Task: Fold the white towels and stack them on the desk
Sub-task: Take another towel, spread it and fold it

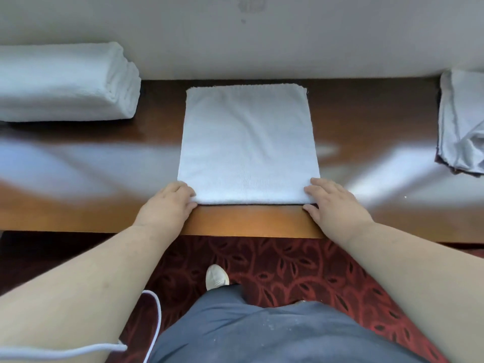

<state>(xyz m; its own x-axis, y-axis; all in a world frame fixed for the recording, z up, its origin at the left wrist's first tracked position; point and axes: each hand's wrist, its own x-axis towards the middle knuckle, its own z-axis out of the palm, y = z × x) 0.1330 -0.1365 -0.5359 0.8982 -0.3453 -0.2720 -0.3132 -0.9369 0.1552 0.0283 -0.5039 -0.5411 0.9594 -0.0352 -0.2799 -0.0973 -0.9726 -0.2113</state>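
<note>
A white towel (247,145) lies flat on the brown desk (366,127), squarish, its near edge a folded one close to the desk's front. My left hand (170,203) pinches the towel's near left corner, fingers on top and thumb at the edge. My right hand (332,203) pinches the near right corner the same way. A stack of folded white towels (65,82) sits at the back left of the desk. A loose pile of unfolded white towels (461,121) lies at the right edge of the view.
A pale wall (262,35) runs right behind the desk. Below the desk's front edge is red patterned carpet (275,265), with my shoe (215,276) on it. A white cable (154,315) hangs by my left arm.
</note>
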